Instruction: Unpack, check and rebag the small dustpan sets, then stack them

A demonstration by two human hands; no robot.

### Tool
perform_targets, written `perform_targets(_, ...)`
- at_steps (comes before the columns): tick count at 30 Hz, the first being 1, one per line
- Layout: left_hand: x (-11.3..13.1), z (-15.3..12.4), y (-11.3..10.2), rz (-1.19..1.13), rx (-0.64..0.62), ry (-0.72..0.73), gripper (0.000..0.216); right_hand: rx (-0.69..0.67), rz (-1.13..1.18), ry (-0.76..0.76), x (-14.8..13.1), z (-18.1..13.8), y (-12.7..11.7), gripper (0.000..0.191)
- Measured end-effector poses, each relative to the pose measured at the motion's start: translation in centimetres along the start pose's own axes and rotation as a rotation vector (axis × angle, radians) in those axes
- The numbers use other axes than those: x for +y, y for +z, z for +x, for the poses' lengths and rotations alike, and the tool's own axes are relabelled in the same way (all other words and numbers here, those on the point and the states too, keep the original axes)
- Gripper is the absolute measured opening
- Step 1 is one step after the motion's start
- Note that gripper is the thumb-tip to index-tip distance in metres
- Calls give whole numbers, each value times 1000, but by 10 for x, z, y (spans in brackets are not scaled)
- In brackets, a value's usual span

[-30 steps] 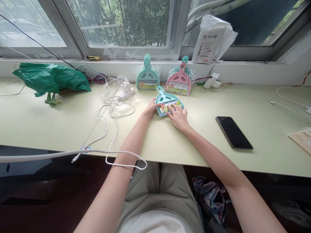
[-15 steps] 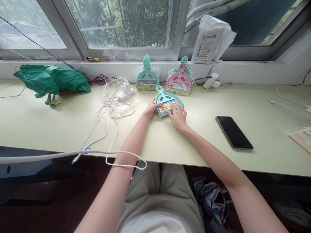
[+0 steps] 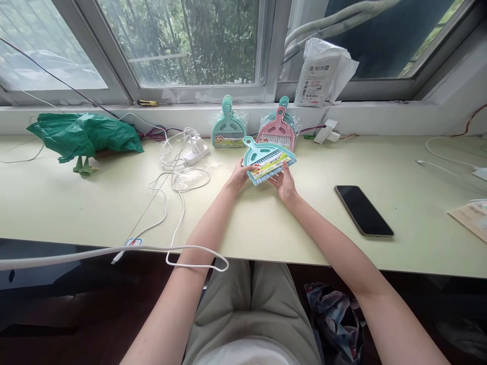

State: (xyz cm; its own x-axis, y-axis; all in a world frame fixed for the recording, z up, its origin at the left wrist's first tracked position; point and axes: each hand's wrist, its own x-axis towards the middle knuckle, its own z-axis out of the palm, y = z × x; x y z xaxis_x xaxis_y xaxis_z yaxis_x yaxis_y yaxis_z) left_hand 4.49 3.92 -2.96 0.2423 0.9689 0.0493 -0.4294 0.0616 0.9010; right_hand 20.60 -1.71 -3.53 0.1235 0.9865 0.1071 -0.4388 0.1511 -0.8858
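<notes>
Lifted off the desk (image 3: 342, 152) now, one blue dustpan set (image 3: 268, 159) tilts, left hand (image 3: 239, 175) and right hand (image 3: 284, 183) gripping its near edge; two more sets (image 3: 228, 126) lean far behind.

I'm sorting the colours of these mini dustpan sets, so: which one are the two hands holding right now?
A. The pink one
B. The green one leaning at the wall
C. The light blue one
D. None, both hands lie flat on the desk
C: the left hand and right hand grip the light blue dustpan set from either side, while the pink set and green set lean at the wall behind.
</notes>
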Motion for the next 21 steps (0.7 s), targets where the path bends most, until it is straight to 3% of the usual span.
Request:
perform_targets(3, -1, -2, 1, 20, 3, 0, 62, -17, -24, 40, 3, 0, 0, 42)
perform_targets(9, -2, -4, 4, 54, 11, -42, 66, 114, -71, 48, 9, 4, -7, 29)
perform_targets(16, -3, -3, 2, 75, 1, -61, 66, 111, -97, 45, 10, 6, -9, 30)
perform_targets(21, 2, 4, -3, 112, 66, -99, 34, 78, -62, 27, 8, 5, -10, 34)
